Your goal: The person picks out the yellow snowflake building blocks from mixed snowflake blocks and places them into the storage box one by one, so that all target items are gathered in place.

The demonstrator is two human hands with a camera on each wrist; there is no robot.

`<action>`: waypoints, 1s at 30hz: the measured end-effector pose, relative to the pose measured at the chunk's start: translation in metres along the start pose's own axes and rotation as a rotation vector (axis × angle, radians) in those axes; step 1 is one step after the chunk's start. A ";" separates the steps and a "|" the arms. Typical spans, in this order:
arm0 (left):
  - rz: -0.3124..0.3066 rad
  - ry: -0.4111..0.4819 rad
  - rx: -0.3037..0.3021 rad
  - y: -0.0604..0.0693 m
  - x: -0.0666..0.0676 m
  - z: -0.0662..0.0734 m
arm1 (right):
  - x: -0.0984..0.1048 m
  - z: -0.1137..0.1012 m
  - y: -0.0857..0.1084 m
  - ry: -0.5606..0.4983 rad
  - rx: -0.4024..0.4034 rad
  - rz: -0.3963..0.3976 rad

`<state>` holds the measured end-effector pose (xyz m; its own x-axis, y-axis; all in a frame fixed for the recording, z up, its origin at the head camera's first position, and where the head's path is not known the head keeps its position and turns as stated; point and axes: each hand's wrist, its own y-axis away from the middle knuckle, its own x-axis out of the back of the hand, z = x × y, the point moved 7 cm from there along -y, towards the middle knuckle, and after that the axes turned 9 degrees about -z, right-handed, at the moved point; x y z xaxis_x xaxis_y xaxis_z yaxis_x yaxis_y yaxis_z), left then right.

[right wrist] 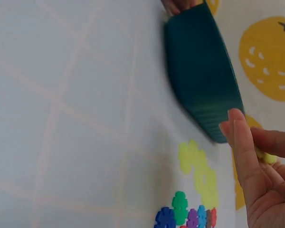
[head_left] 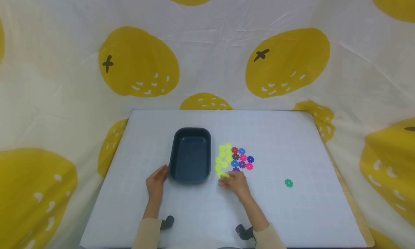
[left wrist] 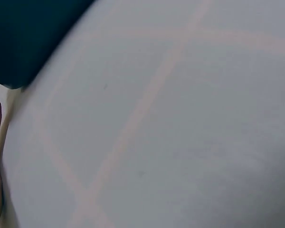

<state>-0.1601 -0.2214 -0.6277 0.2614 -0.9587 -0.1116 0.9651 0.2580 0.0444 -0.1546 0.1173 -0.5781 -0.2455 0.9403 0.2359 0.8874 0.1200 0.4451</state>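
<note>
Left hand (head_left: 157, 180), fingers extended, flanks one tray (head_left: 190, 157); right hand (head_left: 237, 184) pinches a yellow disc (head_left: 225, 175); one green disc (head_left: 289, 183) sits apart.

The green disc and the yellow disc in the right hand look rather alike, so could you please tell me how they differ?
Colour: the green disc is green, the yellow disc bright yellow.
Pose: the green disc lies on the table, apart from the others; the yellow disc is pinched in the fingers of the right hand, which partly hide it.
Shared: both appear small, with notched edges.
</note>
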 end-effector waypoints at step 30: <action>-0.007 -0.005 0.259 -0.010 0.005 -0.014 | -0.138 -0.081 -0.077 -0.012 0.004 -0.433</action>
<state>-0.1682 -0.2269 -0.6429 0.2539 -0.9612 -0.1076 0.9309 0.2127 0.2968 -0.2207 -0.0473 -0.5751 -0.5912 0.8063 0.0185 0.7050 0.5055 0.4974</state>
